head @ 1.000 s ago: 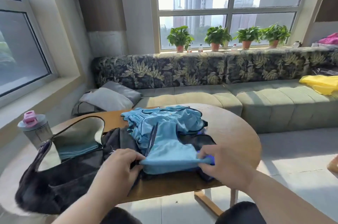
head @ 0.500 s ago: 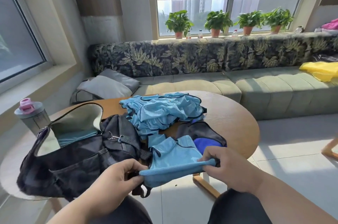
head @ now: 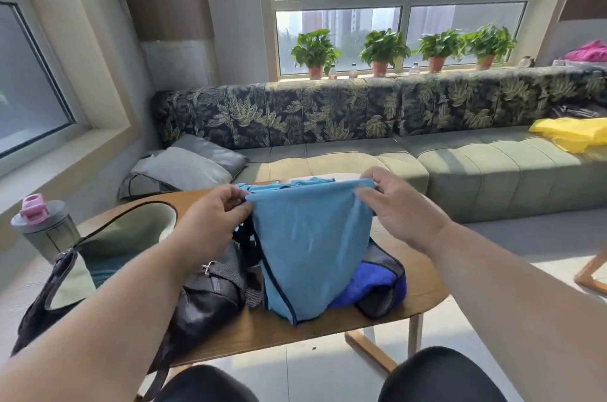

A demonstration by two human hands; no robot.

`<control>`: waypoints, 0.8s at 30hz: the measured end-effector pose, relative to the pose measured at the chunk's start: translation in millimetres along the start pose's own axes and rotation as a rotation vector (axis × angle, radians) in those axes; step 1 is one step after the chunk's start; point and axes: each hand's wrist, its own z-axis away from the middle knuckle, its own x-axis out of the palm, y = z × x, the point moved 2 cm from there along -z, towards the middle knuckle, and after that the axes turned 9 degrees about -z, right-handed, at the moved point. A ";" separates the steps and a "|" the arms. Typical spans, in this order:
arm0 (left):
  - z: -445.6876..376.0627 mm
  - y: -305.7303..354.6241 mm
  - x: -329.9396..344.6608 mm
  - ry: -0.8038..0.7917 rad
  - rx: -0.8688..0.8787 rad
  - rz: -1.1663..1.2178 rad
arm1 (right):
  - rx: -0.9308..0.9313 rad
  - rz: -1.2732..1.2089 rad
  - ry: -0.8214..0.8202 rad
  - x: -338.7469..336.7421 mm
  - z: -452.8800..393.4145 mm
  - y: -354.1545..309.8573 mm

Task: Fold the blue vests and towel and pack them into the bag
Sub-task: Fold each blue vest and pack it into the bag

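Left hand (head: 213,221): pinches the vest's top-left corner, fingers curled on the hem.
Right hand (head: 399,208): pinches the top-right corner, fingers bunched on the cloth.
Blue vest (head: 312,250): hangs straight down from both sets of fingers, top edge level between them, long axis vertical, lower tip touching the table (head: 423,298).
Towel (head: 371,283): darker blue, below the right fingers, behind the vest.
Bag (head: 108,250): open mouth lies below and left of the left fingers, so the left hand is nearer.
Other vests (head: 305,182): just beyond the fingers, mostly hidden.
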 end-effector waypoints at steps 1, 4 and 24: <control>-13.7 9.6 -7.0 0.045 0.040 -0.025 | -0.023 -0.011 0.017 -3.2 -14.2 -9.8; -38.8 46.2 -25.9 0.201 0.171 -0.123 | -0.117 0.001 0.066 -13.2 -43.8 -43.6; 114.8 -51.1 34.9 -0.066 0.017 -0.490 | 0.255 0.169 -0.201 18.4 98.7 76.9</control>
